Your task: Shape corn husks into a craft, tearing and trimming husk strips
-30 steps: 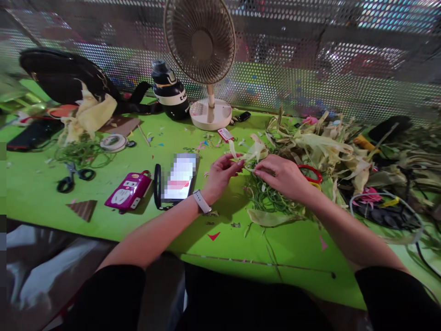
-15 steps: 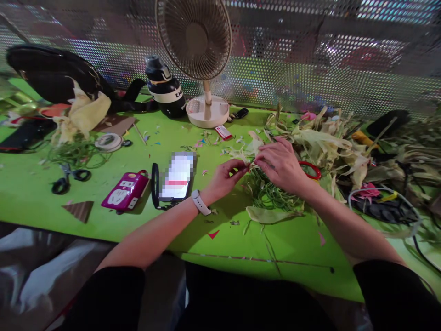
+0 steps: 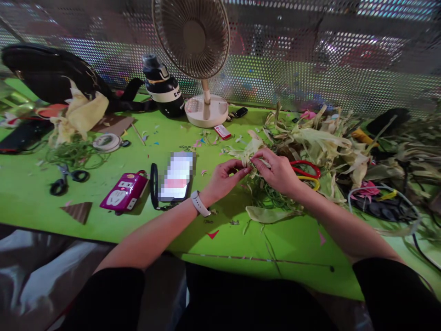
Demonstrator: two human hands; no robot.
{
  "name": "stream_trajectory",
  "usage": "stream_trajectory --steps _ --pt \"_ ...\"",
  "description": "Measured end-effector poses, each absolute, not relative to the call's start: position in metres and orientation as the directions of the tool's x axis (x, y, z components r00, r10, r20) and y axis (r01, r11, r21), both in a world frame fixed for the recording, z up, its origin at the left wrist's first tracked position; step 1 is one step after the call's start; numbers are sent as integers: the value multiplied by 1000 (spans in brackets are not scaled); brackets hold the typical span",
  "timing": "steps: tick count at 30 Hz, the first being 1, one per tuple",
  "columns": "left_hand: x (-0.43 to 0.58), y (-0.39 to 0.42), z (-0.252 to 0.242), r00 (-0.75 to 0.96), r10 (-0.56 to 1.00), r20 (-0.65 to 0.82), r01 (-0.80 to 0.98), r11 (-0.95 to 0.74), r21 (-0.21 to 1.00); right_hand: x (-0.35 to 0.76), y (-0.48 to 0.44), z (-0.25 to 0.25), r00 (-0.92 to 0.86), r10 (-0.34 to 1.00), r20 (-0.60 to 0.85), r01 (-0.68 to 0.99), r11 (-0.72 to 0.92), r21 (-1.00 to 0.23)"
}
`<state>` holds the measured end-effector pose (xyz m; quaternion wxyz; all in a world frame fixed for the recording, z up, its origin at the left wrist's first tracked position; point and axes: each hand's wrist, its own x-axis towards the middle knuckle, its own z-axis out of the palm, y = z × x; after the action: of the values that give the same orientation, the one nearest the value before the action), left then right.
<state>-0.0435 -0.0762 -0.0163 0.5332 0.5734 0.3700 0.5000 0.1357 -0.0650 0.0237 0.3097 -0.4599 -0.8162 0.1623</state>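
Note:
My left hand and my right hand meet fingertip to fingertip over the middle of the table. Both are closed in a pinch on a pale strip of corn husk, which fans out behind the fingers. Just below them lies a tangle of thin green strands, partly covered by my right hand. A single flat husk piece rests in front of that tangle. Red loop handles show beside my right wrist, with a yellow loop under them.
A heap of dry husks covers the right side. Left of my hands are a phone, a purple power socket, scissors and a tape roll. Behind stand a fan and a bottle.
My right hand has drawn its fingers in and shifted slightly down, uncovering more of the husk and the red and yellow loops. My left hand stays nearly in place.

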Motion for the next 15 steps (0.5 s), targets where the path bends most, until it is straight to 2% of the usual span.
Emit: stream_trajectory --steps 5,9,12,15 --pt "-43 -74 -17 216 961 173 -75 -160 984 134 -64 22 -314 891 329 606 455 -653" --pt "-46 -69 -16 217 966 142 -138 -114 984 138 -54 19 -259 928 268 527 368 -766" --pt "-50 -66 -13 224 970 95 -172 -57 984 143 -44 16 -350 934 67 371 204 -906" --pt "-52 -64 -11 234 968 88 -185 -45 982 144 -41 13 -477 865 -152 288 -9 -958"
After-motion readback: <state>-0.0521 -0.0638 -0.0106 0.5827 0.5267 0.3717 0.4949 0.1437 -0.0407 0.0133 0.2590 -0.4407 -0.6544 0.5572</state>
